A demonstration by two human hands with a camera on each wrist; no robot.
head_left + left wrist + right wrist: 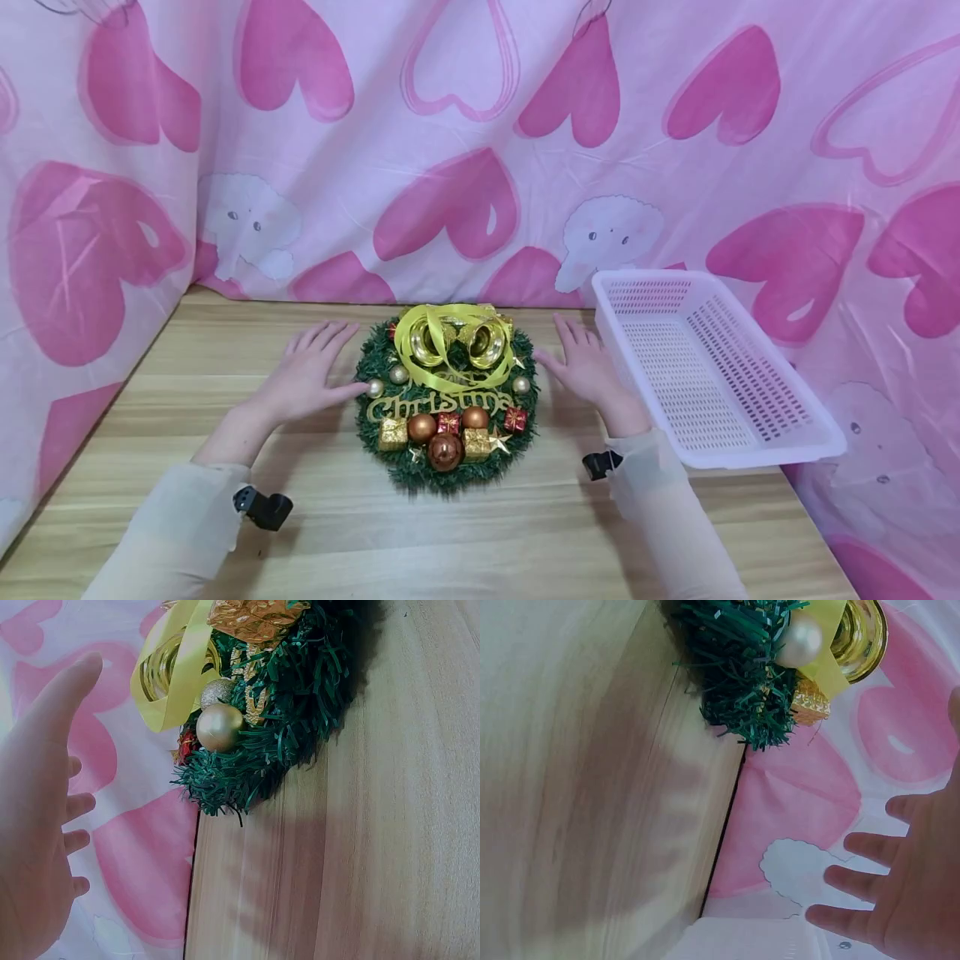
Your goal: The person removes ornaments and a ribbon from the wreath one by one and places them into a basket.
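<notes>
A green Christmas wreath (447,477) lies flat on the wooden table, dressed with baubles, small gift boxes, stars and gold lettering. Two gold bells (483,343) and a loop of yellow ribbon (459,386) sit on its far part. My left hand (306,379) is beside the wreath's left side, fingers straight and thumb pointing at a pale gold bauble (220,727). On the other side my right hand (585,367) has its fingers spread, the thumb near the wreath's upper right edge. Both wrist views show the palms with nothing held.
A white perforated plastic basket (750,457) stands at the right of the table (360,542), close to my right forearm. Pink heart-patterned cloth (450,200) hangs behind the table and along its sides. Each wrist wears a black strap with a small device.
</notes>
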